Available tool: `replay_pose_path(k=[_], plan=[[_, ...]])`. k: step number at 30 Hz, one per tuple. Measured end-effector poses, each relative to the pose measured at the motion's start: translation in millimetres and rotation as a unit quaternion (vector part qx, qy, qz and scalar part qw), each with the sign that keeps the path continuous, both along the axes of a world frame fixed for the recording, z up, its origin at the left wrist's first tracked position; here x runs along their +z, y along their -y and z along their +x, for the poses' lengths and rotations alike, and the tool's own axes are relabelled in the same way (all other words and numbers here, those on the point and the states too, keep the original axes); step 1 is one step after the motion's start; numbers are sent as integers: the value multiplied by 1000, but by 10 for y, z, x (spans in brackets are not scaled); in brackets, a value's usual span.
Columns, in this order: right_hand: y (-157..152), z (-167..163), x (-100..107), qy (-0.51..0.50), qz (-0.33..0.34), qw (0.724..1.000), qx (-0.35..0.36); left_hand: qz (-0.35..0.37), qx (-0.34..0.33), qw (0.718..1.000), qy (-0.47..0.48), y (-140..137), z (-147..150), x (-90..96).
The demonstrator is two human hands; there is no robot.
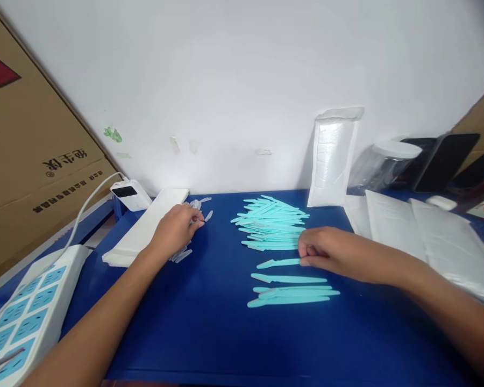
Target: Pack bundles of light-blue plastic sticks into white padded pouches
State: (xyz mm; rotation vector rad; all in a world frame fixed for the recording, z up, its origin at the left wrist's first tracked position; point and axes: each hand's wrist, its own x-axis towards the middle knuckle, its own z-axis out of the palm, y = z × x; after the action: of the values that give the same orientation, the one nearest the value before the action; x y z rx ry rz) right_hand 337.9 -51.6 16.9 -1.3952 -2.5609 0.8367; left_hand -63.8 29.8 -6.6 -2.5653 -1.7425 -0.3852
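My right hand (322,248) is closed on the handle end of a turquoise eyebrow razor (278,263), whose blade end points left. Just beyond it lies a heap of the same razors (270,217). Nearer to me, a single razor (288,279) and a small group of overlapping razors (292,295) rest on the blue table (210,333). On the left, the fingertips of my left hand (179,228) pinch a small translucent blade cap (208,216). More such caps (183,256) lie around and partly under that hand.
A white folded pad (141,231), a white device (131,194) and a power strip (32,317) are on the left. At right are a padded envelope (333,158) against the wall, flat envelopes (431,236) and a lidded clear jar (383,164). Cardboard (32,123) stands far left.
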Motion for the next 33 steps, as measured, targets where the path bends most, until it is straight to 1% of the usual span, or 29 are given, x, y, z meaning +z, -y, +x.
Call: replay_pose_path(k=[3, 5, 7, 10, 12, 15, 19, 22, 25, 27, 29, 33], plan=[[8, -32, -6, -15, -3, 1000, -3, 19, -6, 1000, 13, 11, 27, -26], [-3, -56, -4, -29, 16, 999, -3, 44, -17, 999, 21, 0, 43, -53], [-24, -78, -8, -47, 49, 998, -7, 58, -46, 997, 30, -41, 48, -88], [-60, -93, -42, -62, 112, 991, -27, 45, -93, 994, 47, -139, 35, -138], [-75, -94, -78, -68, 148, 986, -38, 38, -98, 993, 54, -197, 12, -156], [-78, -102, -129, -88, 179, 979, -43, 34, -99, 993, 58, -233, -25, -169], [-76, -127, -170, -111, 195, 973, -50, 32, -114, 992, 49, -202, -27, -195], [-90, -137, -185, -121, 189, 972, -64, 39, -121, 991, 33, -142, 42, -191], [-109, -142, -190, -128, 176, 973, -77, 32, -125, 990, 61, -40, 165, -131], [-114, -150, -186, -138, 170, 972, -84, 13, -123, 986, 112, 54, 258, -67], [-107, -164, -177, -159, 155, 971, -87, -36, -119, 976, 181, 161, 352, -2], [-73, -202, -157, -220, 87, 967, -91, -169, -130, 932, 294, 339, 517, 60]])
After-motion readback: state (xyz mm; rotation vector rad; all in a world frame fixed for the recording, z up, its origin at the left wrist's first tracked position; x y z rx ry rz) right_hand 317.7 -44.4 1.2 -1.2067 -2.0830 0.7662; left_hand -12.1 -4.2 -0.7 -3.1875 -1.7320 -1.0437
